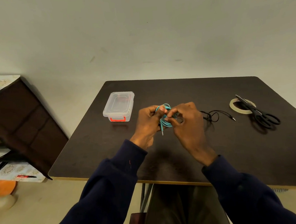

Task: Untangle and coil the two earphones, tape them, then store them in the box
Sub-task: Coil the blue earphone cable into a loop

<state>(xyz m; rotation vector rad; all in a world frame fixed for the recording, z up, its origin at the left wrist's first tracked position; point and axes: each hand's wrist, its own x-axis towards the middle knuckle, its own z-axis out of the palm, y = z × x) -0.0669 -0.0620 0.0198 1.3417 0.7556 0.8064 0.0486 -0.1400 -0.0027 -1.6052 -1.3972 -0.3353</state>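
A teal earphone is wound into a small coil above the middle of the table. My left hand grips the coil, thumb pressed on its top. My right hand pinches the coil's right side with curled fingers. The earphone's metal plug hangs down between my hands. A black earphone lies loose and tangled on the table just right of my right hand, its plug pointing right. A clear plastic box with a red latch stands closed to the left. A tape roll lies at the right under black scissors.
The dark table stands against a plain wall. A dark cabinet and cluttered shelves stand to the left, with orange and white items on the floor. My knees are under the table's near edge.
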